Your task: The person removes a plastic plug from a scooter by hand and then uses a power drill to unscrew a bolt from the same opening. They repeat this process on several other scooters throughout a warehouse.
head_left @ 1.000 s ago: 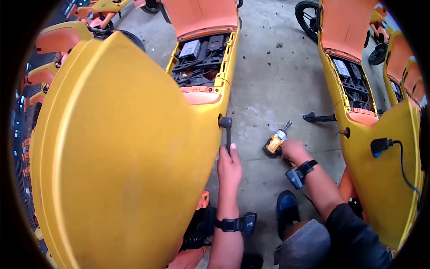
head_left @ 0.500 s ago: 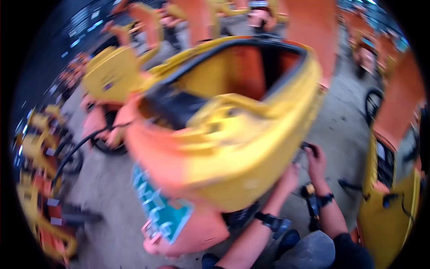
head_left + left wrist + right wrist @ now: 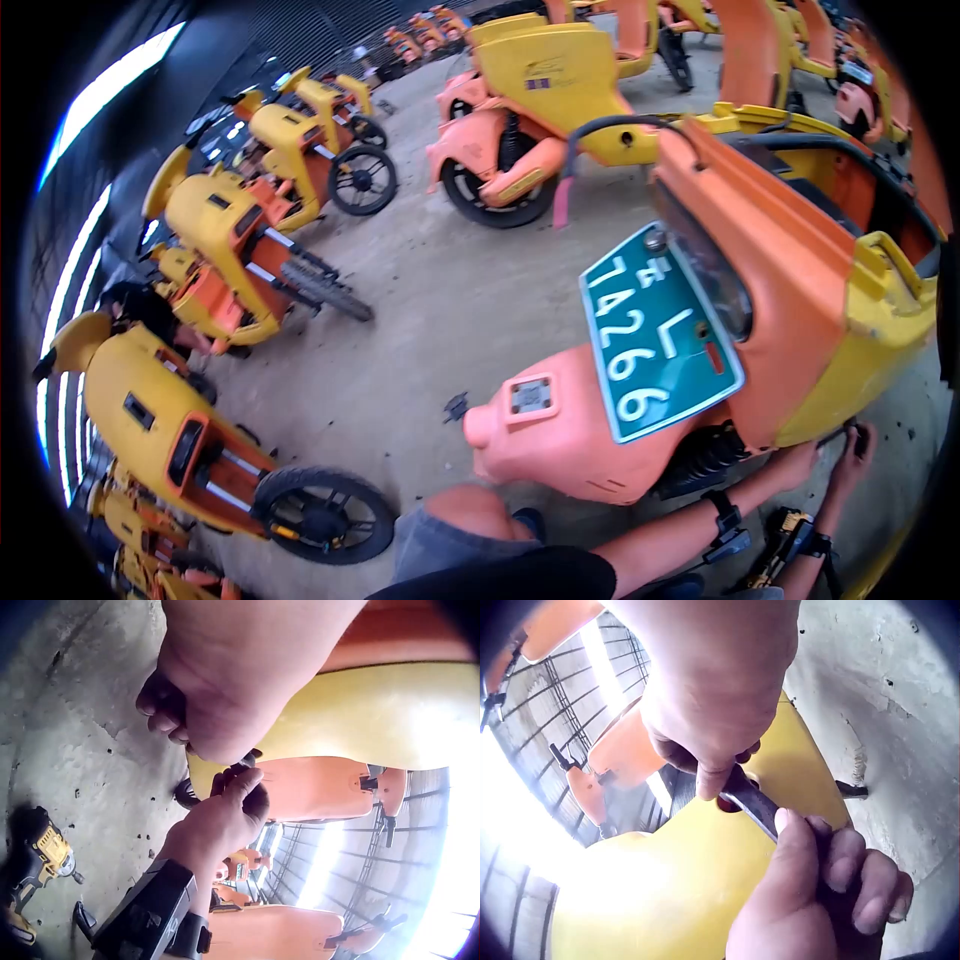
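In the right wrist view, my left hand (image 3: 802,892) grips the handle of a dark L-shaped socket wrench (image 3: 756,808). My right hand (image 3: 712,712) has its thumb and fingers curled round the head of that wrench, at a round hole (image 3: 729,804) in the scooter's yellow body panel (image 3: 682,877). Both hands, left (image 3: 795,465) and right (image 3: 855,455), are low at the right of the head view, beside a yellow and orange scooter (image 3: 790,260). My left hand (image 3: 232,697) partly hides the wrench in the left wrist view.
A yellow and black cordless driver (image 3: 52,851) lies on the concrete floor near my right forearm. The scooter carries a green number plate (image 3: 660,340). More yellow scooters (image 3: 170,420) stand in a row at the left, and another (image 3: 550,90) stands behind.
My right hand has gone from the cordless driver to the wrench head, while my left hand stays on the handle. The head view has swung left, bringing the number plate into sight.
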Available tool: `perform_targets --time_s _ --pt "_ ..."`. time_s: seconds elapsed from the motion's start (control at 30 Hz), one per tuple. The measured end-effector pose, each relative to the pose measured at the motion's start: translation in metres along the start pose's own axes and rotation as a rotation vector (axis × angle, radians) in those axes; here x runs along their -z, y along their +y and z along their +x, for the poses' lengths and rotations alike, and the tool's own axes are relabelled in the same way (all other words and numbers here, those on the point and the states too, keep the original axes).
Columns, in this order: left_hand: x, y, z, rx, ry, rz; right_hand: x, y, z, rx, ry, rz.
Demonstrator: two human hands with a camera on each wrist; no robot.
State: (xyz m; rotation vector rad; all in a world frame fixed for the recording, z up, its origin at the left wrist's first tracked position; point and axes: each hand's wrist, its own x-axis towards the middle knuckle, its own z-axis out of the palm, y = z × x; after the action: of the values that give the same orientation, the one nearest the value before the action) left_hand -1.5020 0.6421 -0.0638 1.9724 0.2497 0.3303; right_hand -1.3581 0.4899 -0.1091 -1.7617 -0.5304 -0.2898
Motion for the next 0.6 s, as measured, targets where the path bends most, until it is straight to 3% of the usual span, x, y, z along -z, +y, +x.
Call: perform_targets --time_s 0.1,0.23,0.27,0.3,0.37,0.47,0.57,0.6 --pt "-0.022 -0.021 0.006 -0.065 0.135 0.005 0.004 0.039 0.011 0.003 -0.013 0.082" --pt "-0.018 -0.017 0.003 -0.075 0.116 0.084 0.023 0.051 0.026 0.032 -0.242 0.063" --pt "-0.012 -0.009 0.002 -0.021 0.021 0.044 0.027 0.053 0.024 0.032 -0.245 0.074" --pt "-0.005 -0.009 0.003 0.037 -0.064 0.005 0.026 0.056 0.024 -0.001 -0.208 0.086" --pt "-0.028 -0.031 0.009 -0.010 0.014 0.025 0.018 0.054 0.020 -0.087 -0.128 0.080" --pt "-0.037 -0.035 0.010 -0.039 0.075 0.029 0.013 0.031 0.016 -0.149 -0.164 -0.048" --pt "-0.050 -0.040 0.013 -0.070 0.184 0.009 0.006 0.011 0.010 -0.287 -0.097 0.156" --pt "-0.053 -0.042 0.014 -0.085 0.199 0.003 0.006 -0.008 0.009 -0.420 -0.119 0.247"
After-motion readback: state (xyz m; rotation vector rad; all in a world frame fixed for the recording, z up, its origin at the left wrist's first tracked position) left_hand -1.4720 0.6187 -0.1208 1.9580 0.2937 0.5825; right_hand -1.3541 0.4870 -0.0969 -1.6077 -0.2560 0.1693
